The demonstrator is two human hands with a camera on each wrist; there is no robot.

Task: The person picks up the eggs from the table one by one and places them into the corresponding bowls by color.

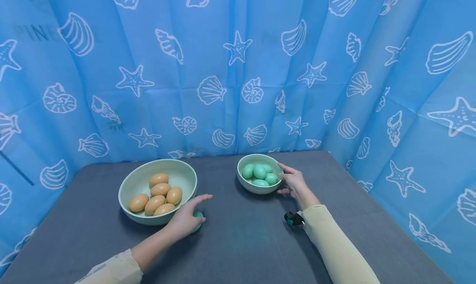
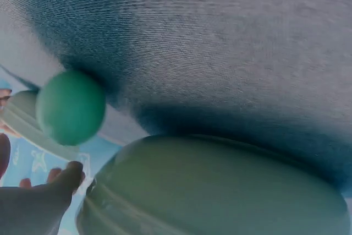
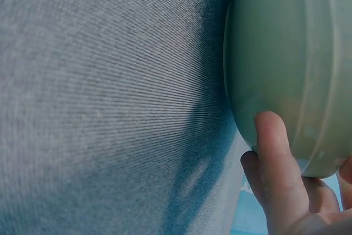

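A large pale green bowl with several brown eggs stands on the left. Just right of it, a green egg sits partly hidden under my left hand. That hand's fingers are spread and hold nothing; in the left wrist view its fingertips are apart from the egg. The small pale green bowl stands farther right with several green eggs inside. My right hand grips its right side, with fingers at the rim and the thumb low against the outer wall.
Both bowls rest on a dark grey cloth-covered table. A blue curtain with white shells and starfish hangs behind and to the right. From the right sleeve hangs a small black strap.
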